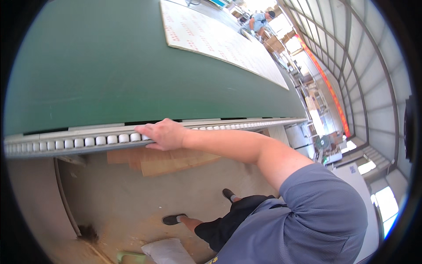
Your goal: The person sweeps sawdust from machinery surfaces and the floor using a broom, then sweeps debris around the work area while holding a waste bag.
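My right hand [163, 134] is on the edge of a long green-topped worktable or conveyor bed [96, 70]. Its fingers curl over a rail of white rollers [79, 142] along that edge, with the thumb apart on the outer side. My bare right arm stretches to it from the right. My left hand is out of the picture. Beyond my hand, a large white board [215, 39] with rows of red print lies flat on the green surface.
Flat wooden boards [176, 162] lie below the rail. On the floor are a pale sack [169, 251] and a green plastic item [130, 257]. My feet stand close by. Far back, a co-worker [259, 22] bends among boxes; a fan [323, 142] stands farther along.
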A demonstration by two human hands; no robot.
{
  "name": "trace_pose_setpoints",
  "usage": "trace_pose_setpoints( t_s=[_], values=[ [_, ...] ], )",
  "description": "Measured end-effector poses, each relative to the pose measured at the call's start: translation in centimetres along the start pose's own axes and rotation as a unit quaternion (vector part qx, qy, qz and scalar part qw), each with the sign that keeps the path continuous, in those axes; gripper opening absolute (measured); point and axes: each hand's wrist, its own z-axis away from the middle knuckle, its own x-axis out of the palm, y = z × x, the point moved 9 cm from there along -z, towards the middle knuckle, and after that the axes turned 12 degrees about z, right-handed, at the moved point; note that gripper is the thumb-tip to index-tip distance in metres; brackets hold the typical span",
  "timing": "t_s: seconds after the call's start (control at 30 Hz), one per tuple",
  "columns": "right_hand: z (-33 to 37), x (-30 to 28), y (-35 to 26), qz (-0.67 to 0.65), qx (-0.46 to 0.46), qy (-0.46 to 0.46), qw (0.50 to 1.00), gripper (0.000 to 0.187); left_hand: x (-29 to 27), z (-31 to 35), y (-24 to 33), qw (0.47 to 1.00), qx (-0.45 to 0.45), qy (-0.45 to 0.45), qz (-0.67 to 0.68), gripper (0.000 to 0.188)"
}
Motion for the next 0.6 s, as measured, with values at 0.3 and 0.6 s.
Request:
trace_pose_setpoints(
  t_s=[0.3,0.6],
  values=[
    [0.0,-0.4,-0.3,0.016,0.005,-0.047,0.999,0.058,8.6,5.4,11.6,0.983,0.099,-0.107,-0.110,0.041],
    [0.1,-1.0,-0.9,0.012,-0.002,-0.076,0.997,0.060,8.6,8.0,11.4,0.976,0.085,-0.113,-0.163,0.041]
  ],
)
